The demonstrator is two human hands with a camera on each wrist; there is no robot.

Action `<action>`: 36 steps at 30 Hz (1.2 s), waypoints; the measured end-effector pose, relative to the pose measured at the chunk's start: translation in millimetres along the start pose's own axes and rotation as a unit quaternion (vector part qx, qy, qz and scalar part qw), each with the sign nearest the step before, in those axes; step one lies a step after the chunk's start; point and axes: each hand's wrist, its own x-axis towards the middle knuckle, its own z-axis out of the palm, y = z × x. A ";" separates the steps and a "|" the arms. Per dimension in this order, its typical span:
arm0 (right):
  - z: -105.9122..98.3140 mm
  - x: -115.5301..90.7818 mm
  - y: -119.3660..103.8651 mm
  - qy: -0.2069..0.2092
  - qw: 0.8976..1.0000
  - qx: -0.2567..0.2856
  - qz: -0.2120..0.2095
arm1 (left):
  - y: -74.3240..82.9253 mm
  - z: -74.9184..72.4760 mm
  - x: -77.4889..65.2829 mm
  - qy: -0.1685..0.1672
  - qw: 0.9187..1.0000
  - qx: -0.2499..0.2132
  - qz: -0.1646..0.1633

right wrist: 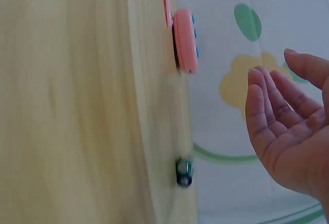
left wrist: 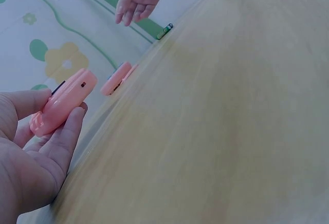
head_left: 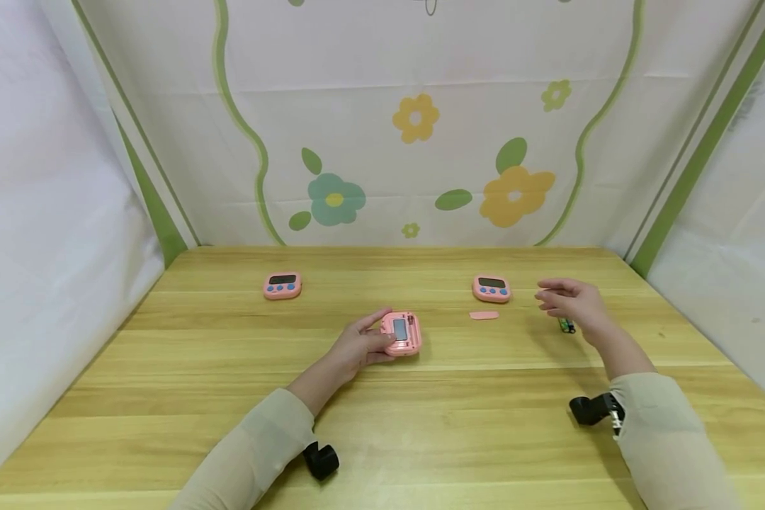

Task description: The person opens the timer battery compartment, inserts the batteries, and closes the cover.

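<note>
My left hand (head_left: 353,348) grips a pink digital timer (head_left: 410,346) by its left side, thumb across it, raised over the table. The timer's back faces up, with a grey rectangle and an uncovered battery slot in it; a thin edge of it shows in the left wrist view. My right hand (head_left: 576,306) hovers with loosely bent fingers and holds nothing. Below it, green batteries (head_left: 567,326) lie on the table, partly hidden by the hand in the head view. A pink battery cover (head_left: 484,315) lies between the two hands.
Two more pink timers with blue buttons stand farther back, a left timer (head_left: 282,285) and a right timer (head_left: 491,289). The wooden table (head_left: 421,425) ends at a flower-printed cloth (head_left: 370,92). Black wrist cameras jut from both sleeves.
</note>
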 end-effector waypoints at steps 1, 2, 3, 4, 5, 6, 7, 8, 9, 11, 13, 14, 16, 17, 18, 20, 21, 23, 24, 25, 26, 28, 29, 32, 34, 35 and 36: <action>-3.9 -2.1 0.6 0.001 1.000 -0.003 0.002 | -0.2 -0.4 0.1 0.001 1.000 0.000 0.000; -8.2 -4.1 2.1 0.001 1.000 0.006 0.005 | -0.5 -0.9 0.5 0.000 1.000 0.001 0.000; -12.2 -6.1 4.0 0.001 1.000 0.010 0.009 | -1.4 -1.8 1.4 -0.002 1.000 0.002 0.000; -16.5 -7.7 6.9 0.001 1.000 0.015 0.011 | -2.7 -3.0 2.9 -0.003 1.000 0.002 0.000; -20.5 -8.9 10.5 0.003 1.000 0.017 0.012 | -4.2 -4.2 4.4 -0.005 1.000 0.002 0.000; -24.8 -9.4 14.9 0.004 1.000 0.017 0.012 | -5.9 -5.6 6.1 -0.007 1.000 0.002 -0.001; -29.6 -9.0 21.1 0.005 1.000 0.019 0.012 | -7.8 -7.0 7.9 -0.008 1.000 0.001 -0.001; -34.5 -8.0 28.5 0.007 1.000 0.025 0.014 | -9.4 -8.1 9.3 -0.008 1.000 0.000 0.000; -39.2 -6.4 36.4 0.011 0.999 0.024 0.018 | -11.2 -9.3 10.8 -0.008 1.000 -0.002 0.000; -48.6 -2.4 52.1 0.013 1.000 0.017 0.020 | -13.5 -10.4 12.5 -0.005 1.000 -0.004 0.001; -55.8 0.8 65.1 0.018 0.999 0.013 0.029 | -14.8 -11.1 13.3 0.000 1.000 -0.006 0.002; -57.5 1.2 69.1 0.023 0.999 0.009 0.036 | -15.1 -11.2 13.5 0.002 1.000 -0.007 0.002; -59.5 -1.0 71.2 0.019 0.999 -0.009 0.037 | -15.2 -11.3 13.5 0.006 1.000 -0.005 0.002; -59.4 -3.0 70.7 0.022 0.999 -0.013 0.039 | -15.1 -11.2 13.5 0.006 1.000 -0.004 0.003; -59.4 -5.9 68.9 0.018 0.999 -0.012 0.037 | -14.8 -11.2 13.3 0.008 1.000 -0.004 0.002; -58.9 -12.4 63.7 0.009 0.999 -0.004 0.039 | -14.5 -11.0 13.2 0.007 1.000 -0.004 0.002; -58.9 -15.2 61.5 0.002 0.999 0.001 0.038 | -14.3 -11.0 13.0 0.006 1.000 -0.004 0.002; -58.7 -19.0 59.0 -0.006 0.999 0.017 0.042 | -13.8 -10.9 12.7 0.002 1.000 -0.004 0.002; -58.5 -20.1 58.3 -0.009 0.999 0.022 0.046 | -13.7 -10.8 12.6 0.002 1.000 -0.005 0.001; -58.2 -20.5 58.2 -0.012 0.998 0.019 0.050 | -13.6 -10.8 12.5 0.001 1.000 -0.005 0.002; -58.0 -20.4 58.6 -0.015 0.998 0.012 0.051 | -13.5 -10.8 12.5 0.001 1.000 -0.005 0.002; -58.2 -19.4 60.1 -0.020 0.998 -0.006 0.051 | -13.4 -10.9 12.4 0.000 1.000 -0.006 0.003; -58.4 -18.8 61.0 -0.023 0.998 -0.019 0.049 | -13.4 -10.9 12.5 0.000 1.000 -0.006 0.004; -60.7 -17.1 64.1 -0.040 0.997 -0.049 0.042 | -12.9 -10.6 12.3 -0.003 1.000 -0.006 0.002; -62.8 -16.3 65.4 -0.052 0.995 -0.068 0.042 | -11.6 -9.7 11.4 -0.008 1.000 -0.003 0.001; -63.9 -16.0 65.7 -0.058 0.994 -0.078 0.044 | -10.5 -8.8 10.5 -0.011 1.000 -0.001 0.001; -64.8 -15.8 65.7 -0.063 0.993 -0.088 0.046 | -9.3 -7.9 9.5 -0.013 1.000 0.001 0.001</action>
